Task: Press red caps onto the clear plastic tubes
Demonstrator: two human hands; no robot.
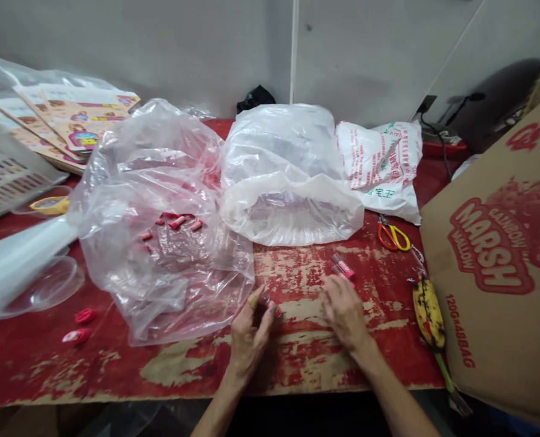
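My left hand (249,331) is closed around a small clear tube with a pink end (273,307), its thumb and forefinger around it just above the table. To the right, my right hand (343,312) is palm down, fingers loosely bent and nothing visible in them. Right at its fingertips lie a few more small clear-and-pink tubes (343,265), partly covered by the hand. A clear plastic bag (161,158) with several pink pieces (178,223) spreads out left of my left hand. Behind both hands a white plastic bag (292,209) lies with its mouth facing me.
Two pink pieces (85,315) lie at the left, near a clear round lid (51,285) and a grey basket (10,170). Scissors (392,235), a printed white sack (379,164), a banana-shaped item (428,312) and a large cardboard box (492,255) stand at the right.
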